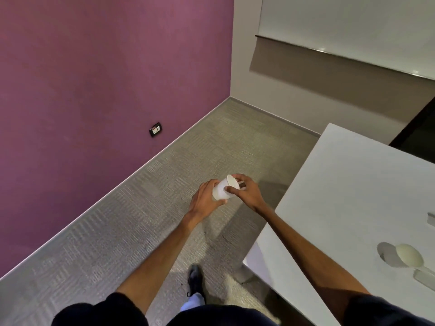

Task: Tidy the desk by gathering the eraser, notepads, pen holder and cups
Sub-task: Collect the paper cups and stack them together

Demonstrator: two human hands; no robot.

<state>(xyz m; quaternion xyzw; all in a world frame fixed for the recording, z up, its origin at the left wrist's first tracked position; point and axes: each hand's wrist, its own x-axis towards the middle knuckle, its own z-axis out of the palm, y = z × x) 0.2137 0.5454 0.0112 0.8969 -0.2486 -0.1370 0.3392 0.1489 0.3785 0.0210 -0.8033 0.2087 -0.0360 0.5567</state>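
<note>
A white paper cup is held on its side over the carpet, to the left of the white desk. My left hand grips the cup's base end. My right hand pinches the cup near its rim and also holds a small dark block at the cup's mouth; whether it is the eraser I cannot tell. Another white cup lies tipped over on the desk at the right, its mouth facing me.
A pale flat object lies on the desk just below the tipped cup, and a small grey item sits at the right edge. Grey carpet runs to a purple wall with a socket. My shoe is on the floor.
</note>
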